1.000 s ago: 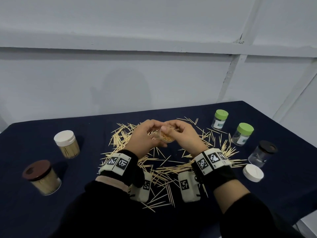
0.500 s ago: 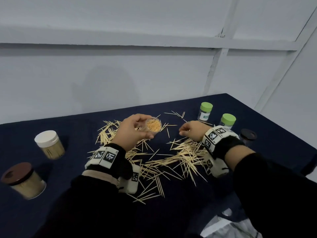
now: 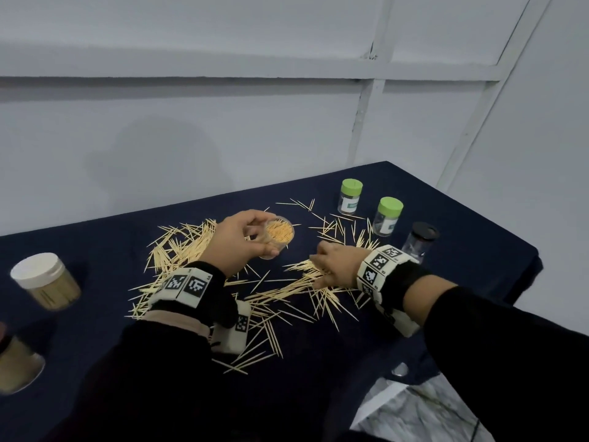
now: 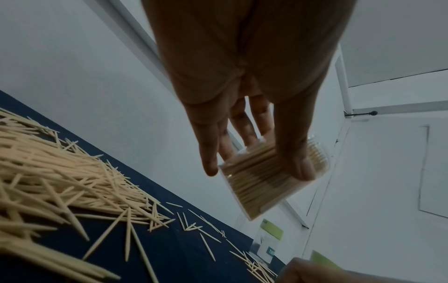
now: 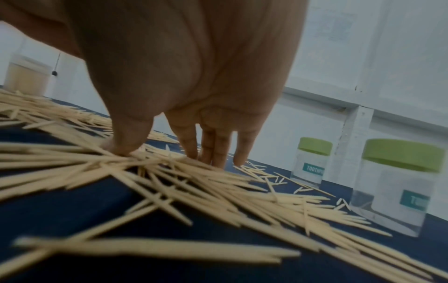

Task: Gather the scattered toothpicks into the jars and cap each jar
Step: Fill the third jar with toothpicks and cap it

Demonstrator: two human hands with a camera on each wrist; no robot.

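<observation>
Two hands were crowded round the same jar a second ago; now they've split up. From the head camera, the left hand [image 3: 243, 239] has its fingers curled round the open jar [image 3: 278, 238], holding it up off the table [image 3: 95, 237] with the mouth tipped toward the camera, and it looks pretty full already. The right hand [image 3: 334, 264] has dropped down onto the loose toothpicks [image 3: 287, 290] to the right of the jar, near the two green-capped jars [image 3: 369, 208] and a dark-capped one [image 3: 420, 239]. A white-capped jar [image 3: 47, 282] full of picks sits far left.

Left wrist view: thumb and fingers [image 4: 300, 168] clamp the jar [image 4: 261, 187] from both sides, tilted, clear of the cloth, picks packed inside.

Right wrist view: the right hand's [image 5: 184, 107] thumb and fingertips [image 5: 218, 159] are straight-ish and pressing down on the pile [image 5: 169, 183], spread a bit apart, nothing pinched yet as far as I can tell.

So my read: it's switched from stuffing to fetching another bunch. Lots of picks left on the table, and this jar has no cap on, so still a fair way to go.
</observation>
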